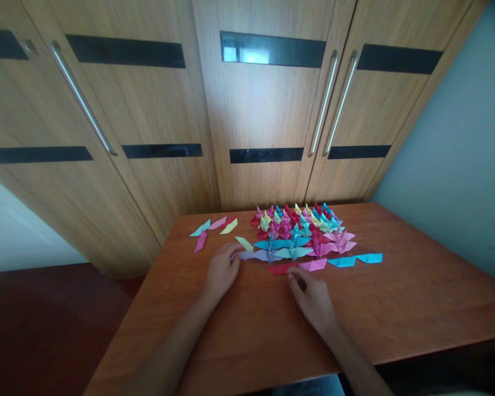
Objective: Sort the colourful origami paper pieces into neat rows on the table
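My left hand (221, 271) rests on the table with thumb and forefinger closed around the left end of a lavender folded paper piece (248, 256). My right hand (313, 300) is curled, its fingertips at the lower edge of a red folded paper piece (279, 269); whether they pinch it is hard to see. Right of that piece, in a row, lie a pink folded strip (313, 265) and two blue ones (342, 262). Just behind, a lavender star-like paper shape (271, 254) and a mint one (293, 253) form the front of a cluster of pointed origami shapes (286, 223).
Loose folded paper pieces lie at the table's back left: light blue (200, 228), pink (218, 223), magenta (200, 242) and yellow (229, 226). Another yellow piece (244, 243) is beside the cluster. A wooden wardrobe (264, 104) stands behind the brown table (247, 335).
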Available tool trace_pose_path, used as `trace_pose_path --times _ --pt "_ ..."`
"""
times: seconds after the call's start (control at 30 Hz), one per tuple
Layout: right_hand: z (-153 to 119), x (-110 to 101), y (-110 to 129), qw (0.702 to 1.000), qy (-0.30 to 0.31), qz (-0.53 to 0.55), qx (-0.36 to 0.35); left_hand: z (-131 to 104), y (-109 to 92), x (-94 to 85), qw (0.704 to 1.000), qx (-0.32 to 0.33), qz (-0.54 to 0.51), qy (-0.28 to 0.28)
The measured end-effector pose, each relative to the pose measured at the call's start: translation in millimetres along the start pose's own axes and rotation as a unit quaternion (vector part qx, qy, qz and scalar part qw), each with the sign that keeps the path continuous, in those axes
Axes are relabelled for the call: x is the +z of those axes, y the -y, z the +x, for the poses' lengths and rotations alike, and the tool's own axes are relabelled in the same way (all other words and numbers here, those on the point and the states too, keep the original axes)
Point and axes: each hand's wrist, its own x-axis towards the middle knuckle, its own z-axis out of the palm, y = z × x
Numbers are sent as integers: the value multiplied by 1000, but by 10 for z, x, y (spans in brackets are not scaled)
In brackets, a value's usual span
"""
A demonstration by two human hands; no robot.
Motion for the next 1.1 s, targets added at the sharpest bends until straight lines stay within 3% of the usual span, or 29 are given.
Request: trace_pose_path --times 0.1,0.27,0.4,0.57,0.7,0.93,1.1 --pt "-51 127 96 999 39 6 -13 122 119 -15 991 54 117 22" --pt "-100 151 88 997 71 9 -13 176 114 90 969 74 224 78" --pt "-101 136 83 997 77 15 -13 161 149 84 960 62 253 103" --pt "-102 150 79 997 71 32 -17 194 295 -128 950 12 299 88" --pt "-97 137 103 996 76 34 -16 359 410 -245 943 -13 326 62" --pt "-79 125 136 997 74 22 -20 806 578 -92 936 -28 341 77" --pt "-78 115 153 996 79 9 -31 760 631 -28 938 -13 332 101"
